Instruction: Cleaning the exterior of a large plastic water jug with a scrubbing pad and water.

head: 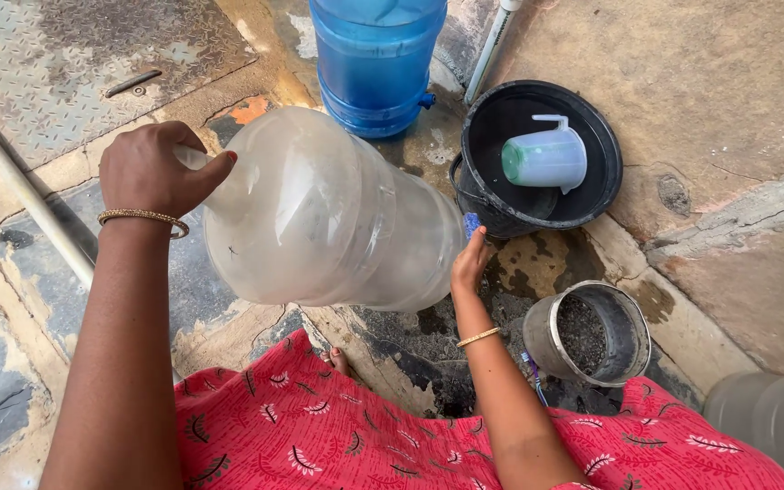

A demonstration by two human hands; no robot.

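Room is tight: your left hand grips the clear jug's neck, your right hand presses its base beside the black tub. Two jugs, one tub, one mug, one pot.

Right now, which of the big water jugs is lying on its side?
The clear jug, held sideways between both hands. The blue jug stands upright behind it.

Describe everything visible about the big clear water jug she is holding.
The clear jug is a large, cloudy, translucent plastic bottle with ribbed rings near its base. It lies tipped on its side above the wet concrete floor. The left hand grips its narrow neck; the right hand presses against its bottom end. It looks empty.
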